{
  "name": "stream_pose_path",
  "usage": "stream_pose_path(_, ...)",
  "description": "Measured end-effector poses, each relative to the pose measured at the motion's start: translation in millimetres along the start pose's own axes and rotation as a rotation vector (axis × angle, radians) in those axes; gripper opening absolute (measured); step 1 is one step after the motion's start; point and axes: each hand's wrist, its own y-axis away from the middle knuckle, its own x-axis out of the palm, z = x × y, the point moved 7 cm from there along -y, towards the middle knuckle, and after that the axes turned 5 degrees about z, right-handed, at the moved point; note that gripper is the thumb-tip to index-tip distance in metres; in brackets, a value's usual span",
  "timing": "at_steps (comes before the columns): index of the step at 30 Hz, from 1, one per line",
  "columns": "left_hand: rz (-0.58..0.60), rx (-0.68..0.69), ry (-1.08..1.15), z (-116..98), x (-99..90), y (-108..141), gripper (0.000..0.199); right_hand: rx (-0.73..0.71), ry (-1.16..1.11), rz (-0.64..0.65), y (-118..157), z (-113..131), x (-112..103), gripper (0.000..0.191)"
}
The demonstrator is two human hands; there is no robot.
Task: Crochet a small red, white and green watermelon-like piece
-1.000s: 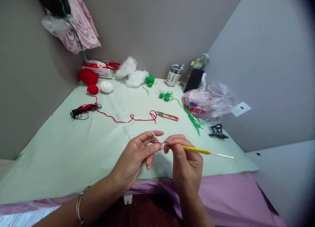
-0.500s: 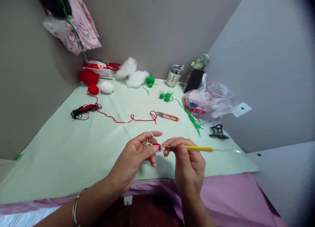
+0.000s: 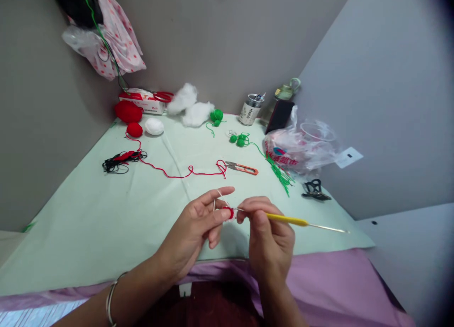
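Observation:
My left hand [image 3: 198, 225] pinches a small red and white crochet piece [image 3: 231, 213] between thumb and fingers. White yarn [image 3: 223, 197] loops over its raised index finger. In my right hand [image 3: 270, 237] is a crochet hook [image 3: 289, 219] with a yellow handle, held like a pen. The hook's near-left tip meets the crochet piece; its other metal end points right and slightly down. Just beyond the hands lie thread snips [image 3: 244, 168] with orange handles and a strand of red yarn [image 3: 166, 174]. Fingers partly cover the crochet piece.
Red yarn balls [image 3: 128, 111], a white yarn ball [image 3: 154, 126], a tissue box [image 3: 144, 101] and white stuffing [image 3: 196, 113] stand at the back. Green yarn [image 3: 280, 173], a plastic bag [image 3: 301, 150], a pen can [image 3: 250, 110], a phone [image 3: 280, 116] and a black claw clip [image 3: 315, 190] are rightward.
The hook has tilted, its right end dropping lower. My right hand has shifted slightly left, and more of the red and white crochet piece shows at my left fingertips.

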Motion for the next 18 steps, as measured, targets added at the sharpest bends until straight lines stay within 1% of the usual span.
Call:
stream_pose_path(2,-0.027,0.063,-0.069,-2.8,1.0,1.6,0.049,-0.025,0.051,0.045,-0.3,1.4,5.3,0.023)
stream_pose_path(4,-0.053,0.093,-0.098,-2.3,1.2,2.7,0.051,-0.125,0.209,0.072,4.5,6.0,9.0,0.025)
stream_pose_path(6,-0.04,0.055,-0.058,2.7,1.4,1.8,0.05,-0.287,0.409,0.088,12.5,13.6,12.3,0.03)
stream_pose_path(7,-0.014,0.009,-0.015,6.5,2.1,0.9,0.048,-0.352,0.486,0.088,16.0,16.3,13.0,0.032)
stream_pose_path(8,0.014,-0.042,0.034,10.0,2.6,-0.1,0.046,-0.385,0.521,0.082,17.8,17.5,12.3,0.033)
stream_pose_path(9,0.033,-0.089,0.082,12.6,2.6,-1.0,0.044,-0.364,0.501,0.061,17.1,16.5,9.0,0.032)
stream_pose_path(11,0.036,-0.128,0.152,13.0,0.6,-2.7,0.039,-0.216,0.321,-0.003,10.6,9.1,-1.6,0.025)
stream_pose_path(13,0.007,-0.091,0.157,8.6,-2.2,-3.9,0.035,-0.049,0.075,-0.034,3.8,-0.8,-6.6,0.024)
stream_pose_path(14,-0.002,-0.061,0.138,6.1,-2.4,-4.1,0.034,0.006,-0.018,-0.027,1.4,-4.2,-5.5,0.024)
stream_pose_path(16,-0.003,-0.008,0.08,2.7,-0.4,-3.2,0.034,0.054,-0.086,0.029,-1.3,-6.5,0.8,0.022)
stream_pose_path(18,0.0,0.023,0.037,1.9,2.2,-1.3,0.035,0.054,-0.044,0.054,-1.3,-6.8,4.6,0.019)
